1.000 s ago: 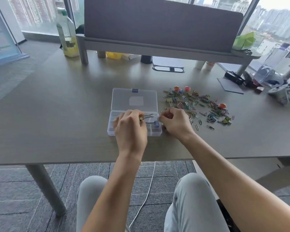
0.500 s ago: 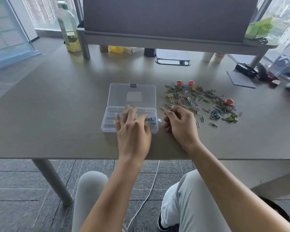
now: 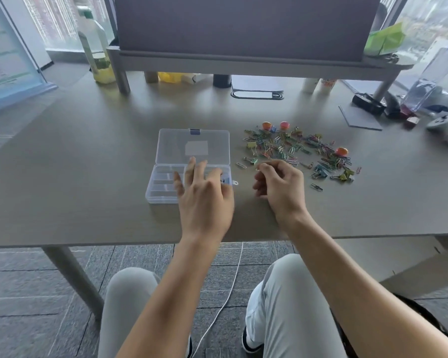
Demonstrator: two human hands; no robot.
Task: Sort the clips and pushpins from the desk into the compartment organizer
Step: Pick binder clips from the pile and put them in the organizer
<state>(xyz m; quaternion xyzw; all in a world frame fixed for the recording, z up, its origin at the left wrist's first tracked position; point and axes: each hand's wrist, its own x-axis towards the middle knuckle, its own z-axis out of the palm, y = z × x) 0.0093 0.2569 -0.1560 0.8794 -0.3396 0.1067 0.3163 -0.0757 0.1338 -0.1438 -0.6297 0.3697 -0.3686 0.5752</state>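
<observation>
A: While the left hand hovers with spread, straight fingers over the compartment organizer, what does the right hand hold?

B: Its fingers are curled, thumb and forefinger pinched together near the pile's edge. Whether a clip sits between them cannot be told. The left hand holds nothing.

A: Location of the work items?

B: The clips and pushpins lie scattered on the desk, just right of the organizer. One paper clip lies apart, between pile and box.

A: Handling characteristics?

B: Judged light, small and springy. Paper clips likely tangle, so lift one at a time by pinching the wire loop. Take pushpins by the round head; the point can prick. Binder clips: grip the body, not the wire handles.

A: Container status?

B: Lid open, lying flat behind the tray. Something blue shows in the right-hand compartment beside the left hand; the visible left compartments appear unfilled. Sorting is judged barely begun.
</observation>
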